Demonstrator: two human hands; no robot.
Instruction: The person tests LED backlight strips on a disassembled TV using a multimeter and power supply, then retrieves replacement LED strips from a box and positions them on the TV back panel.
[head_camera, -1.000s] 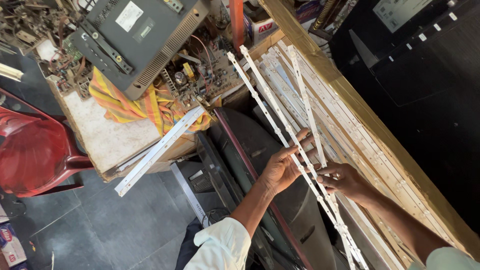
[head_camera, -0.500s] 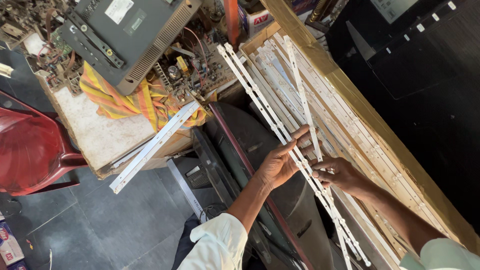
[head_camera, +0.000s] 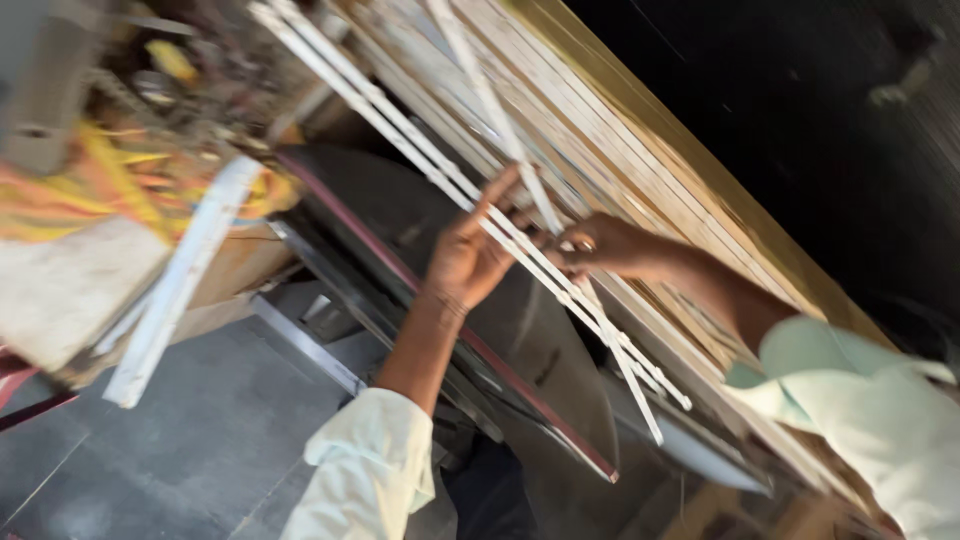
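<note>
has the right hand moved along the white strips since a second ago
Cannot tell. The right hand sits by the strips near the wooden edge as before; the camera itself swung.

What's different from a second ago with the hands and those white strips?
Little changed in the grip. The left hand still supports the long white strips from below, and the right hand still pinches them, with one strip crossing over the others. The view swung and closed in, blurred. The loose white strip stayed on the workbench edge.
</note>
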